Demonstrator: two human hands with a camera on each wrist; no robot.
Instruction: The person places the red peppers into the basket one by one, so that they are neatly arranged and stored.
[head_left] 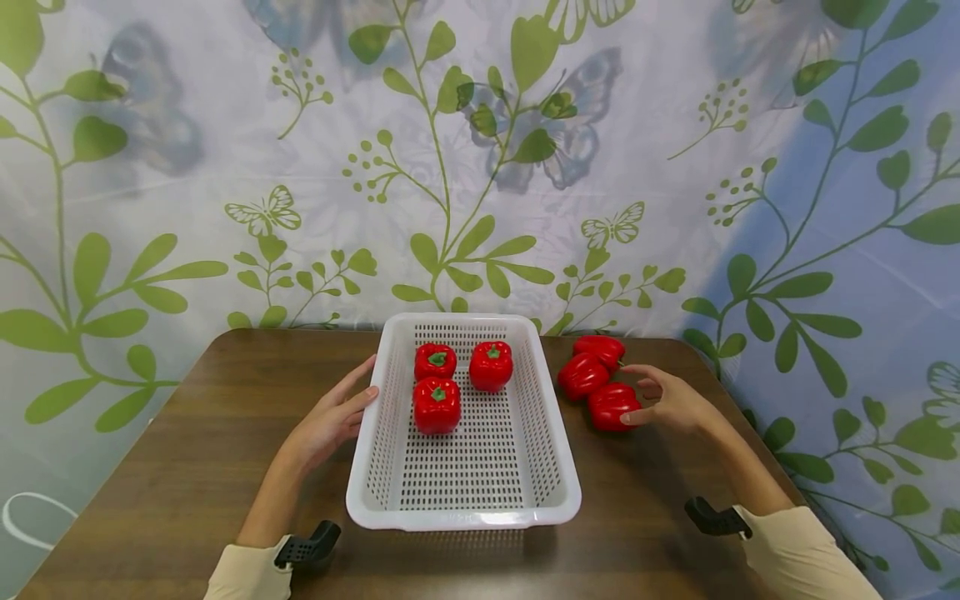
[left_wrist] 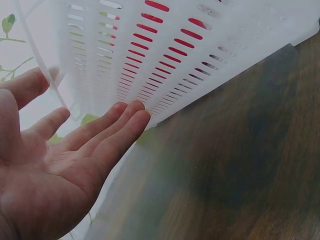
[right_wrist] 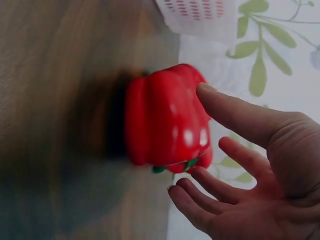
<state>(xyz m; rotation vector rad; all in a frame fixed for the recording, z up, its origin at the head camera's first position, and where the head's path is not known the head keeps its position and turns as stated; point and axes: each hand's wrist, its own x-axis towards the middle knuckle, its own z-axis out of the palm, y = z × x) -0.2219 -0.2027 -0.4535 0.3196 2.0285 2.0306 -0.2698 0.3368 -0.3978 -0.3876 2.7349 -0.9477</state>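
A white perforated plastic basket point(head_left: 480, 500) holds three red bell peppers with green stems: one at the back left point(head_left: 435, 358), one in front of it point(head_left: 437, 408), and one to the right point(head_left: 491, 367). At the basket's left side is my left hand point(head_left: 330, 423), its thumb at the rim and its extended fingers against or close to the outer wall point(left_wrist: 165, 65). To the right of the basket, three more bell peppers lie clustered on their sides. My right hand point(head_left: 671, 402) reaches around the nearest pepper point(right_wrist: 170, 115), fingers spread, thumb at its surface; whether they touch is unclear.
Everything stands on a brown wooden table point(head_left: 187, 467). A patterned curtain point(head_left: 480, 167) with leaves and butterflies hangs right behind the table's back edge. Black bands point(head_left: 307, 546) sit on both wrists. A white loop point(head_left: 37, 517) shows at the far left.
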